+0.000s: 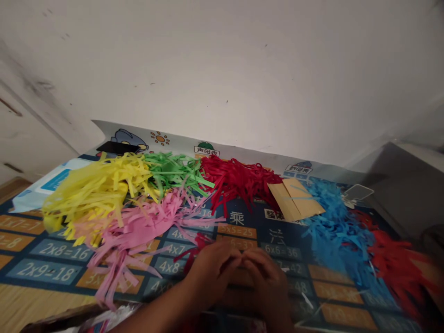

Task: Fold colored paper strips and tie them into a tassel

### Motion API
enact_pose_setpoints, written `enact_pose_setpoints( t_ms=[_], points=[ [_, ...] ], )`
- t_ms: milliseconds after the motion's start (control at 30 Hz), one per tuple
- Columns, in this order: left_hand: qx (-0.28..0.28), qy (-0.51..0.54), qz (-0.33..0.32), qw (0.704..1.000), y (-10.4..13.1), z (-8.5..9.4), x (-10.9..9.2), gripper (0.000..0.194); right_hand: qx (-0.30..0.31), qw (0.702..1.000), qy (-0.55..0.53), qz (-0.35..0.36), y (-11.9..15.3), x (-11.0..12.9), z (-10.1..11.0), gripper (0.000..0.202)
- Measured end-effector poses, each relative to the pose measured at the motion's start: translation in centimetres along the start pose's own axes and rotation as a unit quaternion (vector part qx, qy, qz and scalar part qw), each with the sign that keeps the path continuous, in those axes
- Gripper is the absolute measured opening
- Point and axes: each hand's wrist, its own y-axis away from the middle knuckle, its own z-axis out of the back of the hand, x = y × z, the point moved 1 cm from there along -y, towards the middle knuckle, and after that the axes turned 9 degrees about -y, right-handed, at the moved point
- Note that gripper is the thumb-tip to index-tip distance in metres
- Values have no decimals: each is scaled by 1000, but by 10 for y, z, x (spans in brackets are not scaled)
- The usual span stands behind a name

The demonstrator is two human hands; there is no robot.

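Wall (222,69), pale and scuffed, fills the far side. Bench (21,307) of light wood, seen at near left. On it, a dark blue mat (62,252) printed with multiplication sums; its far edge curls up before the wall.

Shredded strips across the mat, by colour. Yellow bundle (104,187) at far left. Blue bundle (340,231) to the right, near part blurred. Pink bundle (142,224) left of centre, touching yellow's near side. Dark red bundle (239,180) at far centre. Red bundle (395,263) at far right of the spread, against blue, blurred. Green bundle (175,169) between yellow and dark red, touching both.

White-and-blue packet (41,185) at left, partly under yellow. Left hand (210,268) and right hand (268,277) at near centre, over the mat, side by side. Fingers of both bent, tips of one hand meeting or almost meeting the other's; whether anything is pinched there, cannot tell.

Tan paper piece (296,199), creased, lies between dark red and blue, overlapping the former's right end. Black phone-like slab (120,148) at far left, behind yellow. Small dark red tuft (200,241) just beyond left hand, partly hidden by it; held or merely lying there, cannot tell. Thin white scraps (307,300) at near right.
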Motion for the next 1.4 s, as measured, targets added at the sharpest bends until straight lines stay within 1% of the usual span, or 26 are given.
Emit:
enact_pose_setpoints(
  t_ms=[100, 200, 267, 367, 400, 467, 533, 600, 667, 733, 833, 967, 1033, 1167, 1400],
  points=[
    [4, 15, 33, 999, 3, -2, 1, 15, -19, 999, -16, -47, 2, 1, -1, 12],
    [-5, -11, 62, 998, 6, -4, 2, 9, -21, 997, -37, -64, 2, 3, -4, 11],
    [-4, -8, 55, 998, 6, -4, 2, 9, -12, 994, -71, -87, 0, 2, -5, 12],
    [9, 5, 39, 999, 5, -2, 3, 13, 21, 986, -120, -118, -3, -1, -3, 4],
    [16, 4, 24, 1000, 4, -1, 4, 15, 32, 985, -127, -113, -4, -2, -1, 2],
    [30, 0, -17, 999, 2, 2, 5, 17, 51, 987, -124, -84, -5, -2, 0, 5],
    [31, 1, -43, 999, 0, 4, 7, 15, 66, 990, -108, -57, -5, 0, 2, 6],
    [21, 3, -38, 999, -1, 5, 10, 12, 68, 993, -85, -46, -3, 1, 3, 8],
    [12, -3, -22, 1000, -1, 7, 11, 11, 53, 996, -63, -39, -1, 2, 4, 10],
    [2, -11, -20, 1000, 1, 8, 11, 10, 36, 998, -43, -24, 1, 3, 5, 11],
    [-37, -21, -55, 998, 3, 7, 9, 10, 21, 999, -20, 13, 4, 3, 6, 9],
    [-111, -53, -152, 981, 4, 2, 5, 10, 29, 998, -4, 63, 6, 9, 5, 8],
    [-127, -63, -176, 974, 5, 0, 5, 14, 33, 997, 2, 70, 7, 12, 4, 9],
    [-136, -77, -187, 970, 4, -1, 4, 14, 19, 998, 0, 64, 8, 13, 5, 10],
    [-130, -65, -195, 970, 4, -5, 6, 13, 17, 998, -7, 52, 10, 12, 7, 9]
  ],
)
